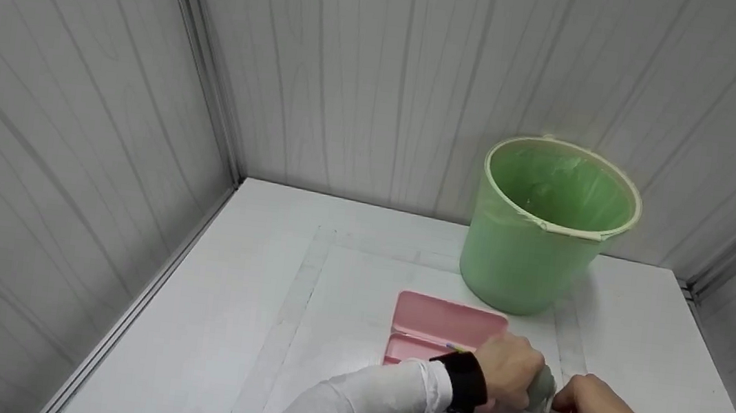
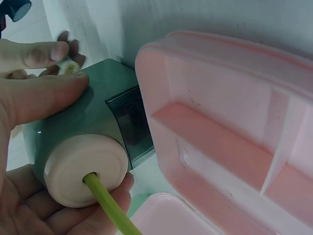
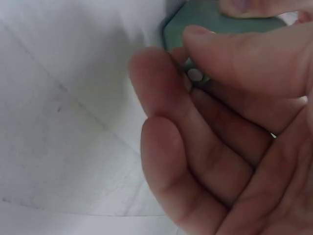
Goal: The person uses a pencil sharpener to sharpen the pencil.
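Note:
A green pencil sharpener (image 2: 93, 132) with a round cream face stands on the white table, right of an open pink pencil case (image 2: 230, 147). A yellow-green pencil (image 2: 108, 208) sticks into the hole in the cream face. My left hand (image 1: 509, 376) grips the sharpener's body, thumb along its top. On the sharpener's far side, my right hand (image 1: 584, 410) pinches the small pale crank knob (image 3: 194, 75) between thumb and fingers. In the head view both hands hide most of the sharpener (image 1: 542, 388).
A light green bucket (image 1: 546, 227) lined with a green bag stands behind the pencil case (image 1: 444, 326), near the back wall. White panel walls close in the table (image 1: 243, 331) on the left, back and right.

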Available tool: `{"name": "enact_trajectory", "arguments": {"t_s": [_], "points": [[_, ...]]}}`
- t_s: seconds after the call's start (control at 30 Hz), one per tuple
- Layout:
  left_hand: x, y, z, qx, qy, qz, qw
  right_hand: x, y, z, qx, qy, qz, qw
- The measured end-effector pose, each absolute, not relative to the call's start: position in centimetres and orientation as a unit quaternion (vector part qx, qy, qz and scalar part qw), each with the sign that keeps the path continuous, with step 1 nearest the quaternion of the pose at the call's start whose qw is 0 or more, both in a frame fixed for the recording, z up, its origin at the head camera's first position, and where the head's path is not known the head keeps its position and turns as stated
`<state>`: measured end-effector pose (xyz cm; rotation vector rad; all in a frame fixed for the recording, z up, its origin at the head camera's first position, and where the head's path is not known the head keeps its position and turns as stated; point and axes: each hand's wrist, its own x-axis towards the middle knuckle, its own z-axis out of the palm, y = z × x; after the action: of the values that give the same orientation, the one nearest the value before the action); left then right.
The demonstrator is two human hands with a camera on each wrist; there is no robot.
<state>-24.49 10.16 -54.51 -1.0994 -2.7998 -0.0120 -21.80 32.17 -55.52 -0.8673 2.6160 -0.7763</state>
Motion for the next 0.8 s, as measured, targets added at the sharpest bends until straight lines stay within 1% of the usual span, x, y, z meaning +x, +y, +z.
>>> {"name": "enact_trajectory", "arguments": {"t_s": [0.07, 0.2, 0.3, 0.5, 0.8], "points": [[-24.5, 10.2, -54.4, -0.366, -0.928, -0.005, 0.065, -21.5, 32.2, -55.1, -0.311, 0.903, -0.265, 0.129], [-24.6, 10.1, -54.3, -0.369, -0.928, -0.006, 0.056, -21.1, 32.2, -53.9, -0.340, 0.901, -0.255, 0.091], [-24.6, 10.0, -54.3, -0.369, -0.928, -0.002, 0.050, -21.2, 32.3, -52.8, -0.348, 0.901, -0.247, 0.080], [-24.5, 10.0, -54.4, -0.373, -0.927, 0.000, 0.046, -22.0, 32.4, -50.7, -0.324, 0.917, -0.225, 0.064], [-24.5, 9.8, -54.2, -0.381, -0.924, -0.014, 0.035, -23.1, 32.2, -49.5, -0.279, 0.927, -0.245, 0.058]]}}
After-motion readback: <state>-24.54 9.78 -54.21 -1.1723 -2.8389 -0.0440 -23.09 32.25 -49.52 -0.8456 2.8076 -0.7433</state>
